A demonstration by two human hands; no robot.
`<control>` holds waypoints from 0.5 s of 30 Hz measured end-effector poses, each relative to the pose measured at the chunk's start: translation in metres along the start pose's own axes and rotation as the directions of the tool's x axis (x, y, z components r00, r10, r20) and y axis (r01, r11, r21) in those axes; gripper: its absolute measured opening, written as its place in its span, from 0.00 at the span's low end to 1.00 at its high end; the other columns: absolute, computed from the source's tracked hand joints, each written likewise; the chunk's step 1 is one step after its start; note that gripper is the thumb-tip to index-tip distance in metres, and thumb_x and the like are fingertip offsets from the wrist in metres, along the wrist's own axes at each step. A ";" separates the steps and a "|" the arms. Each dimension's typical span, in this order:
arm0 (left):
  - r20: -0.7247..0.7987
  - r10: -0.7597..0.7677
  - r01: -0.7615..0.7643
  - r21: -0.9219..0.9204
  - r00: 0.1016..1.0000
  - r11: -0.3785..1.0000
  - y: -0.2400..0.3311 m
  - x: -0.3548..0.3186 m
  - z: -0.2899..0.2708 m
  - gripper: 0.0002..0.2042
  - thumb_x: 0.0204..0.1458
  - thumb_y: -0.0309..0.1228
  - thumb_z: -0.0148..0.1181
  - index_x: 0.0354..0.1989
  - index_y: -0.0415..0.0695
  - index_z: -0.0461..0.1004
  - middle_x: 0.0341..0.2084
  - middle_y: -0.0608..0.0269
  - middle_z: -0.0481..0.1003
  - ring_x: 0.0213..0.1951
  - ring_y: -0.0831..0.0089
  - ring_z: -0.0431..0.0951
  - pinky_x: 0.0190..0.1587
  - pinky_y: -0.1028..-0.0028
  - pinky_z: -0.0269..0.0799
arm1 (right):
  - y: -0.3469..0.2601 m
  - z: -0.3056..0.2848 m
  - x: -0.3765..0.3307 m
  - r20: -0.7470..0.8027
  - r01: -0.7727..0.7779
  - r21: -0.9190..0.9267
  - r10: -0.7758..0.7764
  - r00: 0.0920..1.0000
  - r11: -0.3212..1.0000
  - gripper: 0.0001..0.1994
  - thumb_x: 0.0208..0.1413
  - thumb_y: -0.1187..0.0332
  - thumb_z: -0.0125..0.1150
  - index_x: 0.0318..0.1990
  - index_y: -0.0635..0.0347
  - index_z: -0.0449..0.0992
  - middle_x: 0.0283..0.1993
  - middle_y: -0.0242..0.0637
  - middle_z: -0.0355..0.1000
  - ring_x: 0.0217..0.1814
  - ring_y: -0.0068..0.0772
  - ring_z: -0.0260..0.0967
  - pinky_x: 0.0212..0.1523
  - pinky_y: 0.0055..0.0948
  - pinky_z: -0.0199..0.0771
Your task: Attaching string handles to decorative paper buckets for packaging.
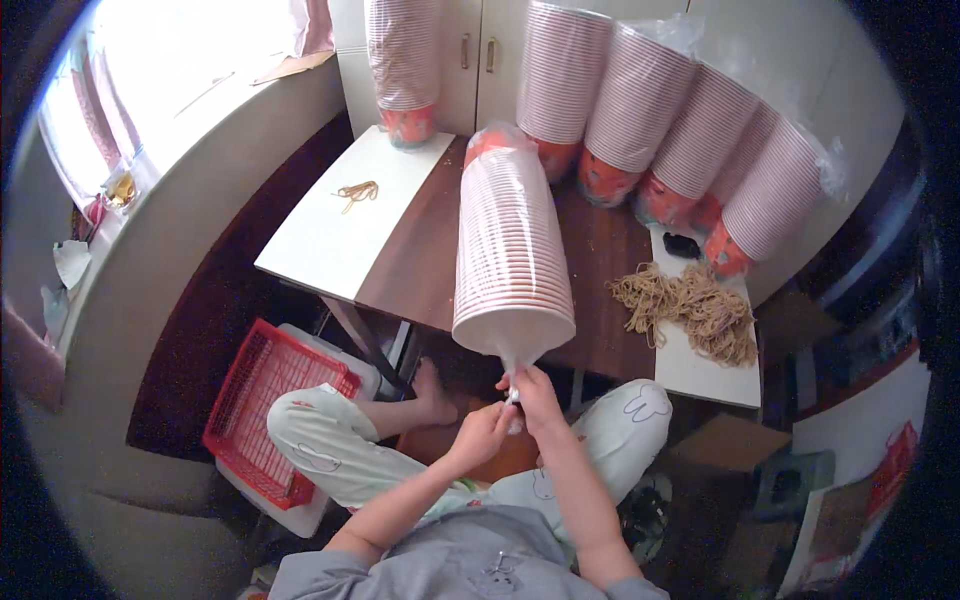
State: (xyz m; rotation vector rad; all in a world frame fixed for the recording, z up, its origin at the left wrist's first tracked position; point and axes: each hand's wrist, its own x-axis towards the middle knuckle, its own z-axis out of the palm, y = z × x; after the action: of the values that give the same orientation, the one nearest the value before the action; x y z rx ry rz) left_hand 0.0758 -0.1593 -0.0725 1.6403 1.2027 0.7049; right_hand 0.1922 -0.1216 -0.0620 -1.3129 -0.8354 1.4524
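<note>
A long stack of nested paper buckets [512, 235] in a clear plastic bag lies on the table, its wide white mouth toward me and its red end away. The bag's gathered neck [514, 357] hangs past the table's near edge. My right hand [537, 397] is closed round this neck. Just below and to the left, my left hand [482, 434] pinches at the twisted bag end [516, 424]. A small white bit shows between the hands; whether it is bag or tie I cannot tell.
Several upright bagged bucket stacks [640, 105] stand along the back right, and another stack [402, 60] at the back left. A heap of tan strings [690, 308] lies on the right, with looped strings [358, 193] on the left white panel. A red basket [265, 410] sits low left.
</note>
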 end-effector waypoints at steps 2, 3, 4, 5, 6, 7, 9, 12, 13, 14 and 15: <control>-0.016 0.023 -0.023 -0.015 1.000 1.000 0.005 -0.014 0.007 0.14 0.54 0.36 0.43 0.28 0.37 0.68 0.21 0.52 0.71 0.26 0.59 0.72 0.30 0.67 0.66 | 0.017 -0.015 0.013 -0.028 0.007 0.189 -0.002 1.000 0.982 0.09 0.53 0.66 0.47 0.29 0.60 0.70 0.26 0.34 0.68 0.28 0.25 0.64 0.31 0.25 0.61; 0.067 0.189 -0.191 0.040 0.980 0.981 -0.004 -0.025 0.012 0.14 0.54 0.37 0.42 0.26 0.39 0.68 0.20 0.52 0.70 0.26 0.56 0.72 0.29 0.65 0.65 | 0.016 -0.019 0.017 -0.067 -0.004 0.198 0.018 0.998 0.980 0.07 0.52 0.68 0.46 0.25 0.58 0.69 0.24 0.32 0.66 0.27 0.25 0.63 0.30 0.25 0.60; 0.158 0.341 -0.357 0.081 0.927 0.931 -0.007 -0.036 0.015 0.15 0.55 0.39 0.41 0.24 0.40 0.67 0.19 0.52 0.69 0.26 0.53 0.71 0.29 0.62 0.65 | 0.006 -0.019 0.021 -0.197 0.024 0.169 0.010 0.980 0.985 0.08 0.52 0.67 0.45 0.26 0.57 0.68 0.23 0.31 0.65 0.26 0.24 0.63 0.30 0.25 0.60; 0.241 0.311 -0.327 0.025 0.919 0.945 -0.004 -0.058 0.025 0.16 0.55 0.40 0.40 0.24 0.42 0.67 0.18 0.54 0.68 0.25 0.55 0.70 0.29 0.62 0.65 | 0.001 -0.028 0.029 -0.241 0.003 0.177 0.040 0.970 0.984 0.08 0.53 0.66 0.44 0.27 0.56 0.67 0.23 0.31 0.65 0.25 0.24 0.63 0.29 0.25 0.61; 0.189 0.153 -0.117 -0.189 0.970 0.975 0.000 -0.069 0.032 0.16 0.54 0.41 0.41 0.23 0.42 0.67 0.19 0.54 0.68 0.25 0.55 0.70 0.29 0.63 0.65 | -0.007 -0.031 0.026 -0.200 -0.014 0.203 0.056 0.978 0.979 0.09 0.55 0.63 0.43 0.29 0.56 0.67 0.24 0.31 0.65 0.25 0.26 0.65 0.28 0.25 0.63; 0.194 0.158 -0.121 -0.193 0.968 0.974 -0.003 -0.071 0.033 0.16 0.54 0.41 0.41 0.23 0.42 0.67 0.19 0.54 0.68 0.25 0.55 0.70 0.29 0.63 0.65 | -0.006 -0.033 0.023 -0.114 -0.047 0.205 0.071 0.991 0.978 0.10 0.56 0.62 0.43 0.29 0.56 0.67 0.24 0.31 0.65 0.26 0.27 0.66 0.28 0.25 0.64; 0.354 0.084 -0.090 -0.001 0.931 0.996 -0.014 -0.073 0.031 0.16 0.54 0.41 0.41 0.25 0.42 0.68 0.23 0.54 0.70 0.28 0.56 0.71 0.31 0.63 0.66 | -0.010 -0.032 0.013 0.037 -0.165 0.202 0.160 0.986 0.965 0.11 0.56 0.60 0.44 0.30 0.57 0.67 0.25 0.34 0.67 0.28 0.30 0.68 0.29 0.28 0.68; 0.365 0.216 -0.303 0.198 0.905 0.932 -0.028 -0.067 0.022 0.15 0.53 0.42 0.43 0.28 0.43 0.71 0.28 0.54 0.71 0.33 0.57 0.71 0.36 0.63 0.66 | -0.008 -0.030 -0.006 0.070 -0.273 0.379 0.267 0.961 0.884 0.09 0.55 0.63 0.46 0.34 0.59 0.66 0.25 0.36 0.67 0.26 0.32 0.68 0.26 0.28 0.70; 0.398 0.122 -0.221 0.212 0.909 0.952 -0.022 -0.062 0.012 0.15 0.52 0.42 0.45 0.33 0.43 0.72 0.33 0.52 0.71 0.38 0.57 0.70 0.42 0.63 0.65 | -0.001 -0.034 -0.012 0.063 -0.225 0.347 0.217 0.974 0.910 0.09 0.55 0.63 0.46 0.34 0.59 0.66 0.24 0.35 0.66 0.25 0.31 0.67 0.26 0.27 0.70; 0.328 0.176 -0.237 0.156 0.928 0.959 -0.030 -0.054 0.009 0.16 0.51 0.42 0.45 0.35 0.42 0.72 0.34 0.52 0.71 0.40 0.57 0.70 0.44 0.64 0.64 | 0.006 -0.038 -0.017 0.058 -0.176 0.314 0.166 0.984 0.933 0.09 0.55 0.63 0.46 0.34 0.59 0.67 0.23 0.34 0.65 0.24 0.29 0.67 0.26 0.26 0.70; 0.246 0.217 -0.249 0.104 0.945 0.963 -0.041 -0.047 0.005 0.17 0.51 0.42 0.45 0.37 0.41 0.72 0.36 0.51 0.71 0.42 0.57 0.69 0.46 0.64 0.63 | 0.005 -0.035 -0.026 0.027 -0.125 0.295 0.123 0.992 0.947 0.07 0.54 0.66 0.48 0.33 0.59 0.67 0.23 0.31 0.64 0.23 0.24 0.65 0.25 0.23 0.68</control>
State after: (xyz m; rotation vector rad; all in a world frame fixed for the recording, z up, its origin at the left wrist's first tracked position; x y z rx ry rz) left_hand 0.0477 -0.2025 -0.1082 1.9415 0.9123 0.5660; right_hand 0.2237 -0.1520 -0.0647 -1.1472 -0.5217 1.6130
